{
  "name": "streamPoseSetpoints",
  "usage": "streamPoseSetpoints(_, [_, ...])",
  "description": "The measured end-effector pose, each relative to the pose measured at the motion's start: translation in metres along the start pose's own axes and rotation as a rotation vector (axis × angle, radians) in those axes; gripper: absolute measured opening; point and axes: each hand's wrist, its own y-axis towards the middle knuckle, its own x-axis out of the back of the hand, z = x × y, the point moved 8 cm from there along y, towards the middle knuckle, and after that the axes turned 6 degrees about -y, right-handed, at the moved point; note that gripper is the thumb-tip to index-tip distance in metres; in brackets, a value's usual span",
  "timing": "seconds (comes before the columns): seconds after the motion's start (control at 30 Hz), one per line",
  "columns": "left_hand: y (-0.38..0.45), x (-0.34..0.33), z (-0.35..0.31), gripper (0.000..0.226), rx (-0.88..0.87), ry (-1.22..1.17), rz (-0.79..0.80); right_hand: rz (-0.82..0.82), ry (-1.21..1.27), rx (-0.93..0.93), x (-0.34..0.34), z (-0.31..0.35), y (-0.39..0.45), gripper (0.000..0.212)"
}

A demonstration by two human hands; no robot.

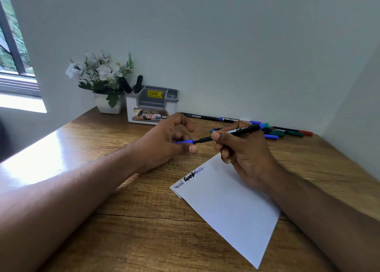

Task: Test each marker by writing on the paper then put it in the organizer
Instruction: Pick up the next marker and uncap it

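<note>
Nearest the camera, a white sheet of paper [228, 206] lies at an angle on the wooden worktop [127, 230], with three short scribbled words along its far-left edge: one thin and dark, one thick and black, one blue. Over the paper's far corner, the right hand [244, 154] has its fingers curled round a black-barrelled marker [228, 134], held nearly level above the worktop with its tip pointing left. Facing it, the left hand [166, 142] pinches a blue cap [185, 141] between thumb and fingers; the cap sits right at the marker's tip, though whether it is pushed on or only touching is hard to tell from this angle.

Behind the right hand, a loose row of markers [273, 130] lies on the worktop along the foot of the wall, with blue, green and red caps. Further left, against the wall, stands a white and grey organizer [150, 107] with a yellow price sticker; two dark markers [131, 84] stand upright in its left compartment. Just beside it on the left is a white pot of white flowers [100, 76], and a window [14, 45] shows at the far left.
</note>
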Motion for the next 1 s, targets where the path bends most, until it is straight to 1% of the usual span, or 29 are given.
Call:
streamPoseSetpoints(0.1, [0.0,0.0,0.002,0.042,0.013,0.012,-0.005,0.01,0.006,-0.005,-0.001,-0.001,0.001,0.006])
streamPoseSetpoints(0.13, [0.0,0.0,0.003,0.038,0.015,-0.005,-0.005,0.015,0.017,-0.016,-0.001,-0.002,0.001,0.006])
streamPoseSetpoints(0.23, [0.0,-0.001,0.0,0.018,0.001,-0.064,0.004,0.039,0.075,-0.051,-0.001,-0.005,0.002,0.011])
streamPoseSetpoints(0.33, [-0.001,-0.003,-0.001,0.014,0.004,-0.096,0.009,0.057,0.12,-0.062,-0.001,-0.006,0.003,0.011])
streamPoseSetpoints(0.43, [-0.001,-0.003,0.0,0.011,0.014,-0.1,0.013,0.071,0.106,-0.052,0.0,-0.005,0.005,0.009])
streamPoseSetpoints(0.6, [-0.001,-0.006,-0.001,0.017,0.009,-0.099,0.022,0.102,0.041,-0.032,-0.002,-0.005,0.005,0.018])
streamPoseSetpoints(0.7, [-0.001,-0.011,-0.001,0.018,0.012,-0.089,0.03,0.109,0.03,-0.02,-0.003,-0.007,0.006,0.015])
streamPoseSetpoints(0.73, [-0.001,-0.012,-0.001,0.016,0.01,-0.117,0.025,0.109,0.027,-0.021,-0.004,-0.008,0.006,0.016])
streamPoseSetpoints(0.8, [-0.001,-0.017,0.0,0.013,0.037,-0.253,0.008,0.13,-0.01,-0.013,-0.007,-0.01,0.004,0.02])
streamPoseSetpoints(0.87, [0.001,-0.023,0.004,0.022,0.081,-0.359,-0.018,0.147,-0.078,0.021,-0.012,-0.011,0.003,0.02])
streamPoseSetpoints(1.0, [0.002,-0.022,0.008,0.031,0.107,-0.39,-0.081,0.139,-0.138,0.091,-0.018,-0.009,0.001,0.017])
